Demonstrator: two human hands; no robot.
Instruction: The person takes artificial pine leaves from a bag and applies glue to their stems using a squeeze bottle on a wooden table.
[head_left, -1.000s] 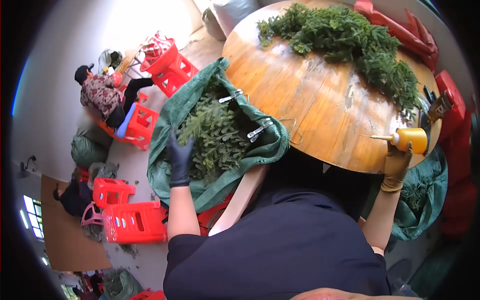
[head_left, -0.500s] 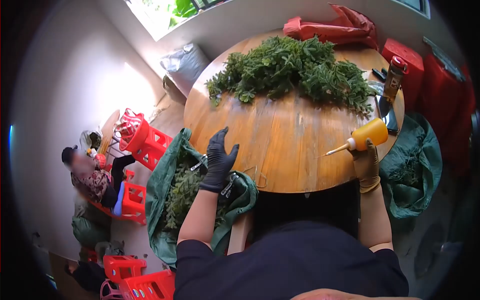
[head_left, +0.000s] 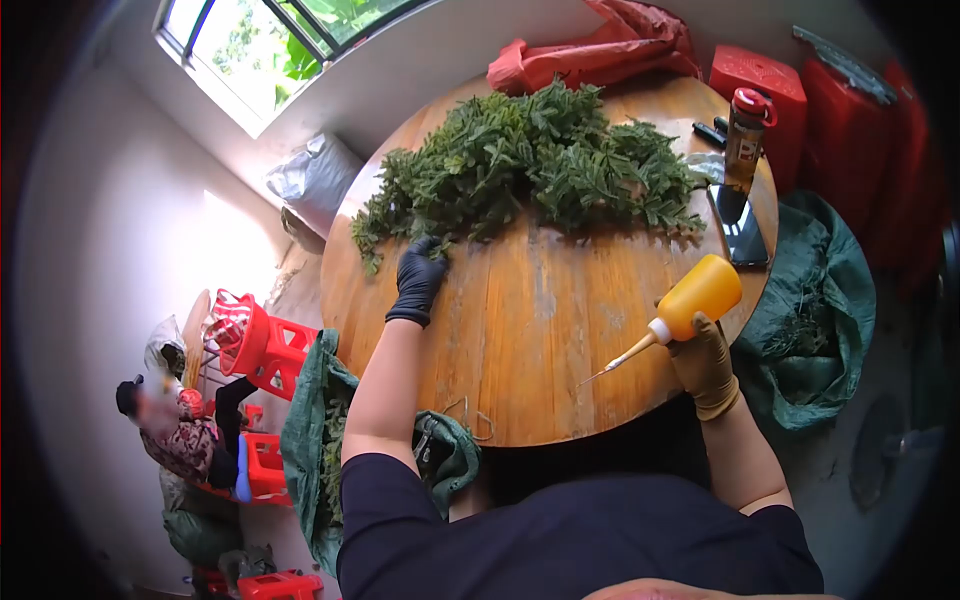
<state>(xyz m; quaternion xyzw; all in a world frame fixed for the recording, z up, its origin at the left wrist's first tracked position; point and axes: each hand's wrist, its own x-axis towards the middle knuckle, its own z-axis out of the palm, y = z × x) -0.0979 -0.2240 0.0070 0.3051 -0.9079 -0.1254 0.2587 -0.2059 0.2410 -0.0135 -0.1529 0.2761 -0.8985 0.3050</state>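
My left hand [head_left: 420, 280], in a black glove, reaches the lower left edge of the pile of green fir sprigs [head_left: 520, 150] on the round wooden table [head_left: 540, 330]. Its fingers are closed at a sprig tip. In a tan glove, my right hand [head_left: 703, 365] grips a yellow squeeze bottle [head_left: 703, 295] over the table's front right edge. The bottle tilts, its thin nozzle pointing down and left. Below my left forearm is an open green sack [head_left: 315, 440] with sprigs inside, partly hidden by the arm.
A drink bottle [head_left: 743, 145] and a phone [head_left: 740, 228] are at the table's right. Red plastic [head_left: 600, 50] lies at the back. Another green sack [head_left: 810, 310] is on the right. A person [head_left: 185, 440] sits at the left near red stools [head_left: 268, 465].
The view has swung from the sack towards the table. My left hand has left the sack and moved up to the pile, its fingers closing. My right hand still holds the bottle, now tilted further down.
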